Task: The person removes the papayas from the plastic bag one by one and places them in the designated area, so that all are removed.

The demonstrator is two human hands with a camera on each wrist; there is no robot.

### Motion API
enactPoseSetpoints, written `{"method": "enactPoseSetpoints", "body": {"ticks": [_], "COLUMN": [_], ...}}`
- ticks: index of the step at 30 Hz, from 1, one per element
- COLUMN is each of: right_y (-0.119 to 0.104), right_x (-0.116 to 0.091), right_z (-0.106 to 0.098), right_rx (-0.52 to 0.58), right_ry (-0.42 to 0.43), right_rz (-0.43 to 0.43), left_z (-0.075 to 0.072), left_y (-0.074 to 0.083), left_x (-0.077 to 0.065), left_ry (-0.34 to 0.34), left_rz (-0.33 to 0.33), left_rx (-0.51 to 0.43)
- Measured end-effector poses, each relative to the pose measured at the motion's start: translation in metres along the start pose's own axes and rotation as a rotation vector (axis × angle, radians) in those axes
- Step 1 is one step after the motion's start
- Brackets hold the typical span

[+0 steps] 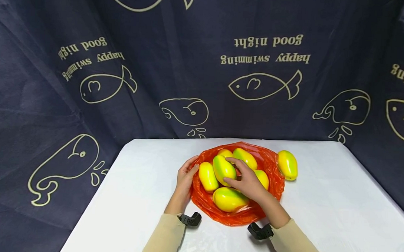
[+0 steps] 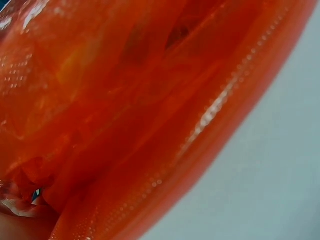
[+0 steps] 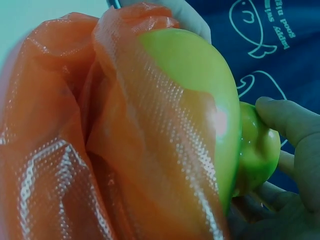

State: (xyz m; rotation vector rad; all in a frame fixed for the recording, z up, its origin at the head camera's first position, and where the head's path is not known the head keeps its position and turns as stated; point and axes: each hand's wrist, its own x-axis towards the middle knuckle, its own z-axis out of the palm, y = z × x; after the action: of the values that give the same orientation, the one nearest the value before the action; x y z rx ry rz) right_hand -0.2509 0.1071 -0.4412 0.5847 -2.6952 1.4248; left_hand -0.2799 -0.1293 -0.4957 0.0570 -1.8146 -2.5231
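1. One yellow-green mango [image 1: 224,170], middle of the bag's mouth, in the right hand [image 1: 248,179]. Grip narrowed round it: thumb on the near side, fingers on the far side. Cannot tell if it is clear of the fruit below.
2. Risk: the skin looks glossy and the hold is mostly fingertips, so the mango could slip and drop onto its neighbours if the pinch is off-centre.
3. Five other mangoes at least show packed around it: left mango [image 1: 208,177], front mango [image 1: 230,199], right mango [image 1: 262,178], back mango [image 1: 244,158], plus a partly hidden far mango [image 1: 225,153]. Risk: a bump from the held one could make them roll or shift.
4. Red plastic bag [image 1: 219,215], mouth gaping, sides slumped low around the fruit. Left hand [image 1: 185,177] at its left edge, grip closed on the film, thumb on the inner side. Risk: thin film could tear or snag if pulled hard; the rim could fold in over the fruit if let go.
5. Loose mango [image 1: 288,165] outside, just beside the bag's right rim, on the white tabletop [image 1: 336,205]. Risk: rounded, could roll if the bag or right forearm nudges it.
6. Dark printed cloth [image 1: 190,66] behind, well apart from the hands.
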Motion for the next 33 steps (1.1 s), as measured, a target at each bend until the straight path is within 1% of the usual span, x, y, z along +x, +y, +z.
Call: {"method": "enactPoseSetpoints", "body": {"ticks": [8, 16, 20, 23, 29, 33], "right_y": [-0.0012, -0.0013, -0.0025, -0.0032, -0.0035, -0.0028], "right_x": [-0.0007, -0.0024, -0.0026, -0.0035, -0.0047, -0.0058], "right_z": [-0.0001, 0.0006, -0.0009, -0.0022, -0.0047, -0.0090], "right_rx": [-0.021, -0.042, -0.040, -0.017, 0.010, 0.014], "right_ry": [0.003, 0.026, 0.062, 0.086, 0.106, 0.148], "right_rz": [0.012, -0.002, -0.018, -0.022, -0.020, -0.034], "left_z": [0.0015, 0.0020, 0.0024, 0.0025, 0.0013, 0.0011], "left_y": [0.0003, 0.0007, 0.0017, 0.0019, 0.0009, 0.0010], "left_x": [0.0011, 0.0003, 0.0011, 0.0017, 0.0008, -0.0004], "left_ry": [-0.007, 0.004, 0.000, -0.005, -0.006, -0.012], "left_rz": [0.000, 0.001, 0.001, 0.008, 0.011, 0.011], "left_rx": [-0.002, 0.018, 0.012, 0.018, 0.016, 0.015]}}
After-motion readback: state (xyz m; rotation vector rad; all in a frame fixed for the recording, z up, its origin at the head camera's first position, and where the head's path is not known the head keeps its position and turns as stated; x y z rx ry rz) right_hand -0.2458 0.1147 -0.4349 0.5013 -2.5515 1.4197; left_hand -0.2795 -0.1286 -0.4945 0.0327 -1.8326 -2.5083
